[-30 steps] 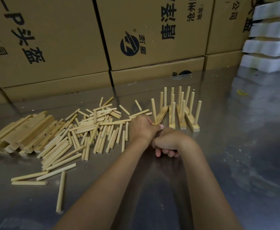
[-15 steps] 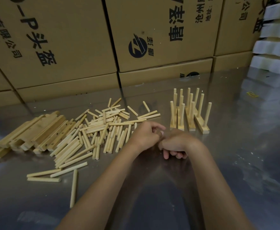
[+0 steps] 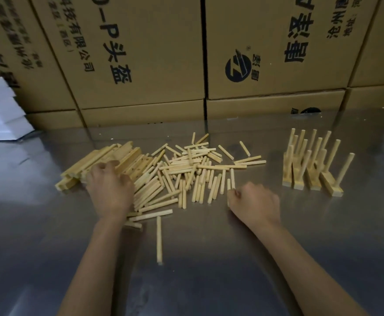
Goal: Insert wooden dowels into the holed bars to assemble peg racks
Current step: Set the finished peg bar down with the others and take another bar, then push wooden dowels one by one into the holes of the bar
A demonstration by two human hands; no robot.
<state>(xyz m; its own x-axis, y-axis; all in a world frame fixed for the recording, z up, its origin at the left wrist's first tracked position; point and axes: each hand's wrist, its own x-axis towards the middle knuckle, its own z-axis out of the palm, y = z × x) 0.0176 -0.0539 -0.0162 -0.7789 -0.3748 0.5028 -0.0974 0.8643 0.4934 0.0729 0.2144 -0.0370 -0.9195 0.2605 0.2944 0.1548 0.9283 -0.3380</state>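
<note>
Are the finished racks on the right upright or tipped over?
Upright. The racks stand with their bars flat on the table, pegs pointing up and leaning slightly back. Neither hand touches them.

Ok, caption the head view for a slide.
Left hand reaches the holed bars; right hand at the loose dowels.

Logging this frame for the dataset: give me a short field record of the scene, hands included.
surface: reflective metal table
loose dowels: scattered pile, centre
holed bars: stacked at left of pile
finished racks: four, standing at right, pegs up
left hand: over the bar stack, fingers reaching onto it; grip unclear
right hand: fingers curled at the pile's right edge; contents hidden
backdrop: printed cardboard boxes
</note>
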